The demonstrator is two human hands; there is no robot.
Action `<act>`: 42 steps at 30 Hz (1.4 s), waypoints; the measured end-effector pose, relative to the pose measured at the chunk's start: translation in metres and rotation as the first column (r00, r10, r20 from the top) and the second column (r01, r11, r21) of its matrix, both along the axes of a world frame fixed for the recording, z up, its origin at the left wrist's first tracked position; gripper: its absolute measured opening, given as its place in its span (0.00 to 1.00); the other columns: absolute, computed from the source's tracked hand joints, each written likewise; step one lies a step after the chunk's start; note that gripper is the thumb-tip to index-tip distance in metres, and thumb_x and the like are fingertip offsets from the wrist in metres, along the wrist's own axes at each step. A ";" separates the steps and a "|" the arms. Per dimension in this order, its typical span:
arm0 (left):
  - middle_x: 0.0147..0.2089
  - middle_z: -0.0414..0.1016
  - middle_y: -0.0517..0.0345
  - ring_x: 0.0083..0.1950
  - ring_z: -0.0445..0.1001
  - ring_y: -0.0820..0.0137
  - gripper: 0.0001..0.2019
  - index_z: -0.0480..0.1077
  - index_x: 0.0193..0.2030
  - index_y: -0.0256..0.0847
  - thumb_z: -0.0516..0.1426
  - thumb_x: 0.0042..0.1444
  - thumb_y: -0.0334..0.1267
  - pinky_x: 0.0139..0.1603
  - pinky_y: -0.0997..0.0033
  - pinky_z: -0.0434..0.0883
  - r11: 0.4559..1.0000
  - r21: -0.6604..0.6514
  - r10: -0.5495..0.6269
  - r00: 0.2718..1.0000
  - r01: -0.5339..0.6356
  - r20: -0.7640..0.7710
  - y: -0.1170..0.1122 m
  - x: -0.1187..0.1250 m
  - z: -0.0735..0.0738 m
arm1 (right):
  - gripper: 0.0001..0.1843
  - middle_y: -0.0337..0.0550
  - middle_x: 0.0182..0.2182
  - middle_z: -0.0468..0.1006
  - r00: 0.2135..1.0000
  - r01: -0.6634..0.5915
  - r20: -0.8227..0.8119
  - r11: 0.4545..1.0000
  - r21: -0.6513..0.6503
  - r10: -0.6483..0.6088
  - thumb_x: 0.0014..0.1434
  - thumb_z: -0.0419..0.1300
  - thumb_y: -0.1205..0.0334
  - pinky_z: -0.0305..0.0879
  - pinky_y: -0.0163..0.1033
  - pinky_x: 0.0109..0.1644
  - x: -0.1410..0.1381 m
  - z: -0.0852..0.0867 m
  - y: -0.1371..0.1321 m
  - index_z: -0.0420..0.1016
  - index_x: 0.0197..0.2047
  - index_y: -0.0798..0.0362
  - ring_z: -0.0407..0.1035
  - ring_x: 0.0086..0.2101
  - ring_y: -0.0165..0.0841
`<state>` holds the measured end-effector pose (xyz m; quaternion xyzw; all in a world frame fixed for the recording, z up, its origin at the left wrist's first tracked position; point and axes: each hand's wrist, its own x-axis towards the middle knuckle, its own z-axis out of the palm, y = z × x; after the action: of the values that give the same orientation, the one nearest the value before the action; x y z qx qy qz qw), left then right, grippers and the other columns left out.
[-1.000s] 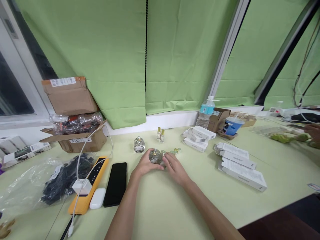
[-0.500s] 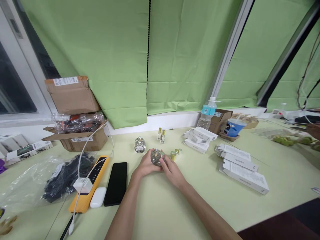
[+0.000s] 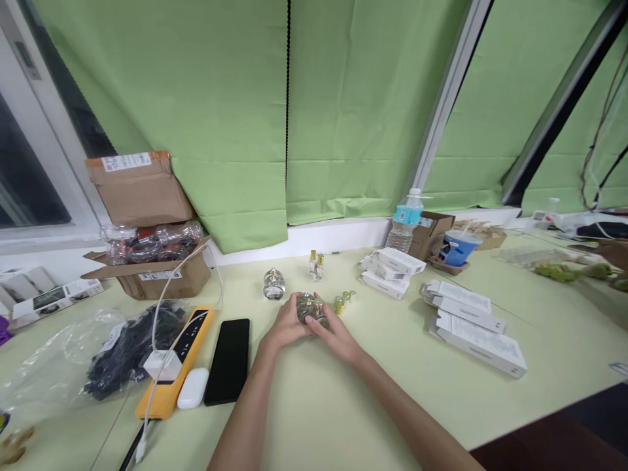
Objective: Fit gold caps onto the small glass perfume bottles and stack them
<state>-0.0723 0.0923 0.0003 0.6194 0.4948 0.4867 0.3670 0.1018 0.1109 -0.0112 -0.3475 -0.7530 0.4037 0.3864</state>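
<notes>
The black phone [image 3: 227, 362] serves as the landmark on the tabletop [image 3: 314, 412]. To its right and a little beyond it, the person's left hand [image 3: 287, 325] curls around the left side of a round glass bottle [image 3: 303, 311]. The right hand [image 3: 337, 335] has changed most: a moment ago its fingertips pinched at a small light-topped piece [image 3: 318, 305] on the bottle's right side, and now its thumb lies across the bottle's front while the palm closes in from the right. Both hands therefore appear to grip the bottle together, with the small piece caught against it; whether the bottle rests on the tabletop or is slightly raised cannot be told. The shift also leaves the nearest of the small gold pieces [image 3: 339, 305], farther right from the phone, more exposed than a second ago. The other round bottle [image 3: 273, 286], beyond the phone to the right, and the two slim vials [image 3: 316, 265], farther beyond, stand as before.
</notes>
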 end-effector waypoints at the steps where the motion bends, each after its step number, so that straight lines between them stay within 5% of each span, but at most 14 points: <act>1: 0.55 0.72 0.47 0.55 0.71 0.56 0.45 0.60 0.61 0.45 0.72 0.34 0.43 0.57 0.58 0.66 1.000 0.006 0.004 0.999 -0.003 -0.035 0.000 0.000 0.000 | 0.37 0.49 0.69 0.55 1.000 -0.011 -0.003 1.000 -0.003 0.011 0.63 0.56 0.40 0.51 0.53 0.69 0.000 0.001 -0.001 0.56 0.70 0.47 0.52 0.66 0.45; 11: 0.52 0.72 0.50 0.51 0.71 0.58 0.32 0.62 0.57 0.45 0.66 0.46 0.46 0.51 0.61 0.67 0.990 0.138 0.062 0.977 -0.034 -0.203 -0.002 0.004 -0.001 | 0.40 0.46 0.71 0.50 1.000 -0.018 -0.005 1.000 -0.003 0.018 0.65 0.52 0.40 0.44 0.54 0.72 -0.001 -0.003 -0.004 0.45 0.73 0.45 0.46 0.68 0.42; 17: 0.49 0.73 0.50 0.47 0.72 0.60 0.28 0.64 0.54 0.44 0.66 0.47 0.47 0.46 0.63 0.68 0.986 0.152 0.101 0.967 -0.066 -0.234 -0.002 0.007 -0.001 | 0.32 0.47 0.68 0.57 0.997 0.077 0.018 0.987 0.144 -0.080 0.65 0.53 0.42 0.56 0.53 0.67 -0.004 0.005 -0.008 0.58 0.69 0.45 0.55 0.65 0.44; 21: 0.49 0.73 0.51 0.47 0.72 0.60 0.27 0.64 0.52 0.44 0.67 0.46 0.46 0.47 0.63 0.67 0.987 0.141 0.109 0.972 -0.080 -0.208 -0.004 0.009 0.001 | 0.21 0.49 0.54 0.71 0.961 0.272 -0.048 0.893 0.359 -0.273 0.63 0.57 0.43 0.66 0.51 0.57 -0.004 0.011 -0.009 0.74 0.52 0.46 0.66 0.54 0.45; 26: 0.48 0.73 0.51 0.48 0.72 0.60 0.26 0.65 0.51 0.43 0.67 0.47 0.46 0.47 0.63 0.67 0.985 0.148 0.120 0.972 -0.091 -0.204 -0.005 0.010 0.002 | 0.18 0.47 0.39 0.75 0.947 0.312 -0.076 0.835 0.453 -0.313 0.62 0.58 0.41 0.68 0.47 0.45 -0.001 0.015 -0.009 0.75 0.37 0.47 0.69 0.41 0.42; 34: 0.49 0.73 0.51 0.49 0.72 0.60 0.29 0.65 0.51 0.44 0.69 0.44 0.47 0.48 0.64 0.67 0.986 0.137 0.120 0.977 -0.096 -0.179 -0.003 0.010 -0.001 | 0.15 0.47 0.38 0.75 0.953 0.262 -0.013 0.806 0.531 -0.302 0.67 0.53 0.46 0.65 0.46 0.45 0.000 0.018 -0.008 0.73 0.39 0.47 0.68 0.40 0.41; 42: 0.50 0.73 0.50 0.51 0.73 0.59 0.30 0.65 0.52 0.43 0.68 0.44 0.50 0.49 0.62 0.67 0.984 0.154 0.113 0.978 -0.085 -0.178 -0.005 0.012 0.001 | 0.15 0.46 0.35 0.76 0.954 0.293 -0.082 0.836 0.464 -0.289 0.66 0.55 0.47 0.66 0.45 0.42 -0.002 0.021 -0.010 0.75 0.39 0.48 0.67 0.36 0.40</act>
<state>-0.0607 0.0873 0.0012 0.6618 0.5202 0.4794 0.2481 0.0999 0.1007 0.0102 -0.3515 -0.7651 0.1466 0.5192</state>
